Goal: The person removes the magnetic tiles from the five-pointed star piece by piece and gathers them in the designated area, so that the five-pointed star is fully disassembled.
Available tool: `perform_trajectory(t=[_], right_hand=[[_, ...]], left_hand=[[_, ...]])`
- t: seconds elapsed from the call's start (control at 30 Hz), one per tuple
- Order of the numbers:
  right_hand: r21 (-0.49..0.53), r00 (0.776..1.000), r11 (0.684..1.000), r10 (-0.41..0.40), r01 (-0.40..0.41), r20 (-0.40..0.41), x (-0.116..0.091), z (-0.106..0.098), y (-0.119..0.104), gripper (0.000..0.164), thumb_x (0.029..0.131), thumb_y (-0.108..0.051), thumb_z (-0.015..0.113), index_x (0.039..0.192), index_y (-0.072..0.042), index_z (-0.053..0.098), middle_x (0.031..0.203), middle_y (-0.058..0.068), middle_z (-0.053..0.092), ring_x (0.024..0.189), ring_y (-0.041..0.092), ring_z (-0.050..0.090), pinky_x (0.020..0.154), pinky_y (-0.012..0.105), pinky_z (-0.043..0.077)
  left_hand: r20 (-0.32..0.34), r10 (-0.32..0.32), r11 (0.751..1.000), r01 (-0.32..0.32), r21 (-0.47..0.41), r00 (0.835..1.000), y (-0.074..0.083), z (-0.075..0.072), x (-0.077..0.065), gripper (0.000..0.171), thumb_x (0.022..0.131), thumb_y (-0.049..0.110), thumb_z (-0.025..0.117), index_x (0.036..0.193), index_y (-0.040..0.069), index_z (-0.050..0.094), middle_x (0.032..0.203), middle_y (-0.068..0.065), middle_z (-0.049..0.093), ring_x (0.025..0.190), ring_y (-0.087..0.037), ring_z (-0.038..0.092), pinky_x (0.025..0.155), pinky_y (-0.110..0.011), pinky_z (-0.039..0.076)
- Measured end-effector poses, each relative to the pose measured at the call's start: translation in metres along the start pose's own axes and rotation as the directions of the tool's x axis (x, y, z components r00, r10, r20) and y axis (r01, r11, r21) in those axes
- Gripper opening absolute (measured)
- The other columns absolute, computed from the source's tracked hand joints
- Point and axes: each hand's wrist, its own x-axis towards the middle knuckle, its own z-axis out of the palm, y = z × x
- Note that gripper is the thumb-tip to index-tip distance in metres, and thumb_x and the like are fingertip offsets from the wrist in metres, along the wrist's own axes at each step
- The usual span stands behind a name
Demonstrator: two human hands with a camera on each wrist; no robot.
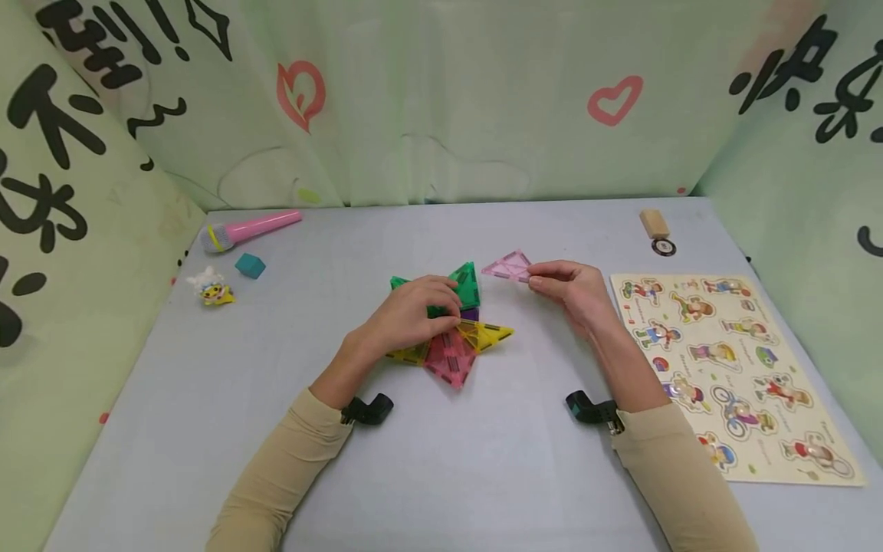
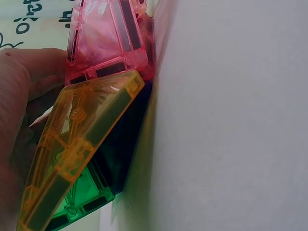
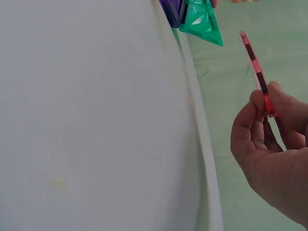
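Two hands, one tile cluster (image 1: 451, 360)

So the left hand (image 1: 414, 308) is gripping the cluster on the table (image 1: 483, 460), thumb by the yellow tile (image 1: 493, 335). Right hand (image 1: 571, 287) has a see-through pink triangle (image 1: 508, 265) pinched in its fingertips, near the green tile (image 1: 468, 287) but not touching. Pink mic's (image 1: 265, 225) back left, puzzle board (image 1: 745, 376) on the right.

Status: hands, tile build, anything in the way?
Left hand holds pointed green, yellow, reddish-pink and purple translucent plastic-tile build. Right hand pinches translucent pink triangular plastic tile, apart from build. Nothing visible between tile and build.
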Motion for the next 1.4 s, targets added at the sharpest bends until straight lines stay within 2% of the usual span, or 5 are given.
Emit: perform_trajectory(t=[0.37, 0.87, 0.97, 1.17, 1.4], right_hand=[[-0.136, 0.969, 0.989, 0.013, -0.048, -0.246, 0.054, -0.003, -0.009, 0.034, 0.090, -0.019, 0.074, 0.119, -0.003, 0.066, 0.099, -0.003, 0.064, 0.083, 0.008, 0.064, 0.078, 0.017, 0.056], [-0.273, 0.960, 0.960, -0.011, -0.069, -0.281, 0.106, -0.016, -0.011, 0.034, 0.090, -0.011, 0.073, 0.121, 0.000, 0.063, 0.081, -0.008, 0.066, 0.075, 0.004, 0.065, 0.075, 0.016, 0.057], [-0.453, 0.970, 0.889, -0.057, -0.057, -0.234, 0.110, -0.015, -0.012, 0.034, 0.089, -0.009, 0.073, 0.121, 0.001, 0.065, 0.083, -0.003, 0.068, 0.072, 0.003, 0.063, 0.068, 0.013, 0.054], [-0.791, 0.965, 0.612, -0.223, 0.027, -0.140, 0.117, -0.015, -0.010, 0.026, 0.088, -0.011, 0.073, 0.113, -0.003, 0.071, 0.093, 0.016, 0.067, 0.077, 0.017, 0.054, 0.061, 0.021, 0.041], [-0.808, 0.971, 0.589, -0.179, -0.021, -0.156, 0.117, -0.012, -0.004, 0.031, 0.093, -0.013, 0.067, 0.123, -0.003, 0.069, 0.110, 0.022, 0.065, 0.095, 0.028, 0.050, 0.069, 0.029, 0.041]], left_hand=[[-0.016, 0.078, 0.997, -0.078, -0.015, 0.997, -0.005, 0.001, 0.002, 0.008, 0.094, 0.024, 0.070, 0.091, 0.019, 0.075, 0.105, 0.005, 0.074, 0.128, -0.015, 0.057, 0.115, -0.038, 0.041], [-0.047, -0.017, 0.999, 0.019, 0.031, 0.999, -0.006, -0.003, -0.001, 0.010, 0.094, 0.026, 0.069, 0.092, 0.019, 0.075, 0.113, 0.002, 0.073, 0.130, -0.017, 0.055, 0.115, -0.039, 0.041], [-0.044, -0.020, 0.999, 0.022, 0.036, 0.999, -0.005, -0.004, 0.000, 0.011, 0.094, 0.027, 0.069, 0.092, 0.019, 0.075, 0.113, 0.003, 0.073, 0.131, -0.017, 0.054, 0.115, -0.039, 0.040], [-0.045, -0.021, 0.999, 0.022, 0.023, 0.999, -0.004, -0.005, 0.000, 0.010, 0.094, 0.027, 0.069, 0.092, 0.019, 0.075, 0.114, 0.002, 0.073, 0.131, -0.017, 0.054, 0.116, -0.039, 0.040], [-0.047, -0.020, 1.000, 0.021, 0.022, 0.999, -0.007, -0.004, -0.001, 0.011, 0.094, 0.027, 0.069, 0.093, 0.019, 0.075, 0.114, 0.002, 0.072, 0.130, -0.016, 0.055, 0.116, -0.038, 0.040]])
